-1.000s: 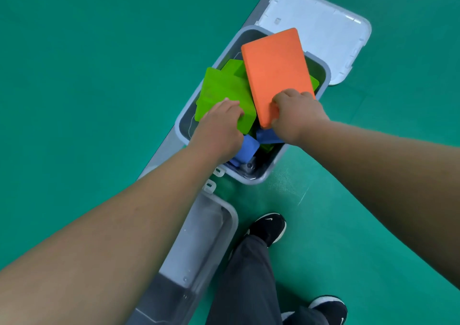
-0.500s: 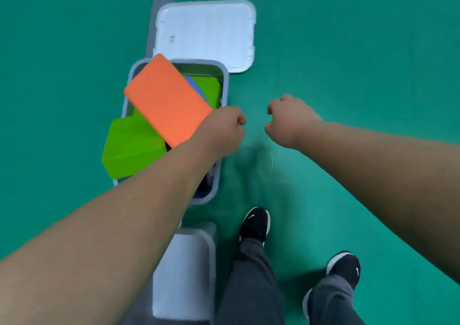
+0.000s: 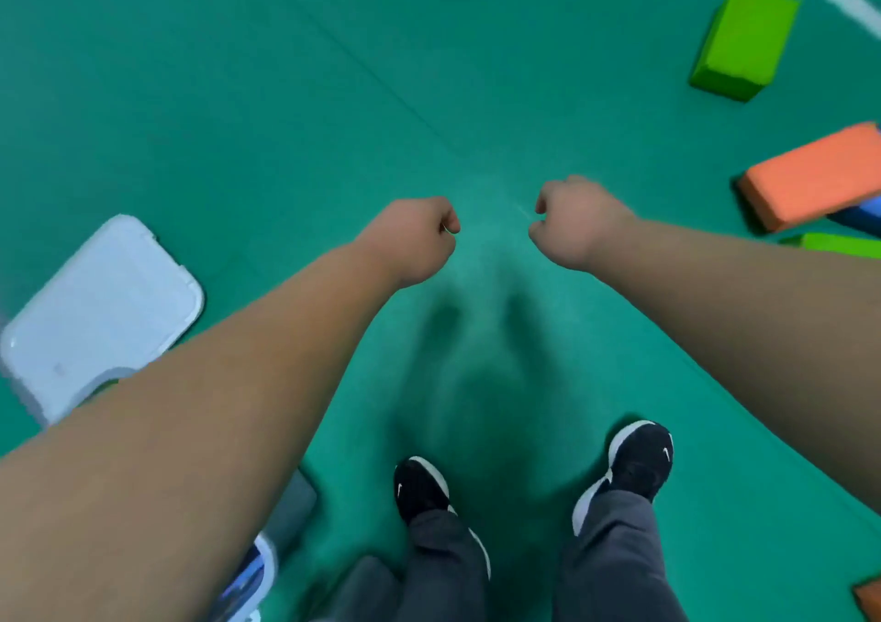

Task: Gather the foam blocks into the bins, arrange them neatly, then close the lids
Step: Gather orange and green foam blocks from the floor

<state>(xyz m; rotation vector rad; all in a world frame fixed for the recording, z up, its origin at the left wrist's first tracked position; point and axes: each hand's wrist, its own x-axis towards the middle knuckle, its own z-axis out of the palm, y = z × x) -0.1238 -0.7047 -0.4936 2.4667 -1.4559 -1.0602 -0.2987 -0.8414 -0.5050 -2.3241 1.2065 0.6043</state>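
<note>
Two fists: your left hand and right hand curl closed, gripping nothing. One green block, one orange block, far right. One white lid, left.

Lighting is bright, even and overhead. Soft double shadows fall on the green floor beneath the arms. Motion blur softens everything; wide-angle distortion bends the edges.

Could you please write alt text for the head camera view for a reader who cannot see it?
Two bare arms reach forward over a green floor, left hand and right hand curled into empty fists. Green and orange foam blocks lie at right; a white lid lies at left.
</note>
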